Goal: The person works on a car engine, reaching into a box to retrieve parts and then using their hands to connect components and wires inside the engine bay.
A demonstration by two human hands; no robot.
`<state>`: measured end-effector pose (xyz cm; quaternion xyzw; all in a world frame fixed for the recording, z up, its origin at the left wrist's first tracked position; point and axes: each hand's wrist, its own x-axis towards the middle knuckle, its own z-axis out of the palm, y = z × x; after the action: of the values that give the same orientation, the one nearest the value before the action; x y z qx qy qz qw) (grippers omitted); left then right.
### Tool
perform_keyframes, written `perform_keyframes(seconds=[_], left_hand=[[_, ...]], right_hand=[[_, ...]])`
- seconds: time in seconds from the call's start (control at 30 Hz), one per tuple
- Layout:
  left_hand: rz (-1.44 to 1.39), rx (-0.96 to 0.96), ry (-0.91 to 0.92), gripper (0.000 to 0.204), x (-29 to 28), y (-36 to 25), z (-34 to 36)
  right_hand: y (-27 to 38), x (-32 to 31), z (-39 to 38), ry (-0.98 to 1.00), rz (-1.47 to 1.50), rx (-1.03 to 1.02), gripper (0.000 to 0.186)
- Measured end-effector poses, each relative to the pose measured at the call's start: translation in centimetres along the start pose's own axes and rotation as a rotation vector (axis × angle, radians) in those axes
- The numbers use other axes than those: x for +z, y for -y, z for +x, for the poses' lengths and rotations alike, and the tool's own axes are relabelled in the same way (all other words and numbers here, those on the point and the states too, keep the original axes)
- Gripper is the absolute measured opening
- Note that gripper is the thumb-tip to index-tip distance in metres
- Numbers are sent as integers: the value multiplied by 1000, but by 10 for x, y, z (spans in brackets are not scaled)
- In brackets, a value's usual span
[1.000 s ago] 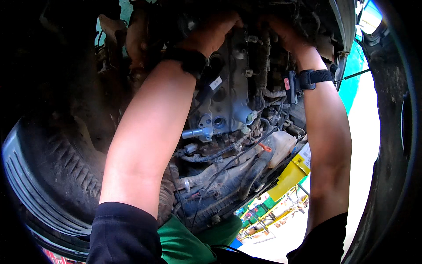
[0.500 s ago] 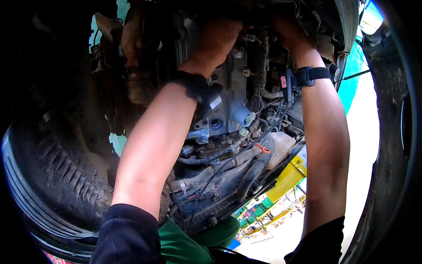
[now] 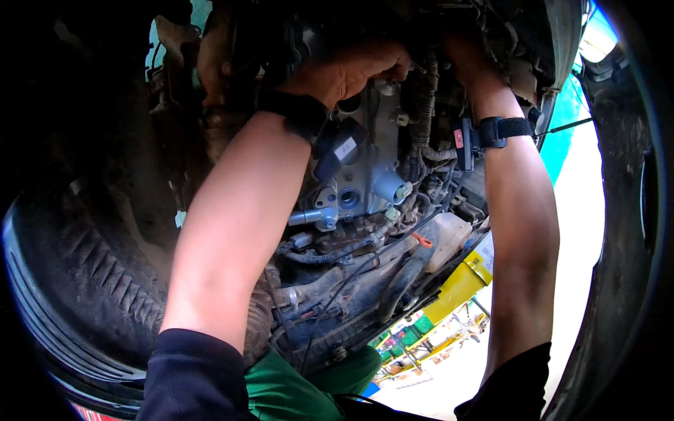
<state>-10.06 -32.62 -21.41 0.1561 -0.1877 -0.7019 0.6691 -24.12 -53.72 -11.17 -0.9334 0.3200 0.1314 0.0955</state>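
Note:
Both my arms reach deep into an engine bay. My left hand is above the upper part of a grey metal engine cover. Its fingers are curled closed, and what they hold, if anything, is hidden. Farther right, my right hand reaches into dark shadow beside a ribbed wiring conduit; its fingers do not show. Below my left wrist, the cover has a round hole and a blue-grey cylindrical housing. Each wrist wears a black strap with a small device.
Nearer me lie a pale plastic reservoir, an orange ring handle, a thin black cable and thick dark hoses. A yellow panel is at lower right. Dark ribbed bodywork curves along the left.
My left hand has moved slightly left and nearer me, out of the deeper shadow, so its curled fingers show more. The right hand has barely moved.

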Motion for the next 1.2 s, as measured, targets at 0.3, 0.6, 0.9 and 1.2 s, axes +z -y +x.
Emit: perform_keyframes(seconds=[0.3,0.6,0.9,1.2], left_hand=[[111,-254,-97,36,24,-34,-5],[-5,-302,-225,48,24,-38,-13],[13,-243,-83,47,23,-27,0],[-3,-214,-86,46,24,-32,-2]], right_hand=[[-36,7,9,22,503,150,32],[6,-9,10,206,812,462,34],[-32,-18,16,252,521,346,35],[-25,-15,7,181,-67,-18,40]])
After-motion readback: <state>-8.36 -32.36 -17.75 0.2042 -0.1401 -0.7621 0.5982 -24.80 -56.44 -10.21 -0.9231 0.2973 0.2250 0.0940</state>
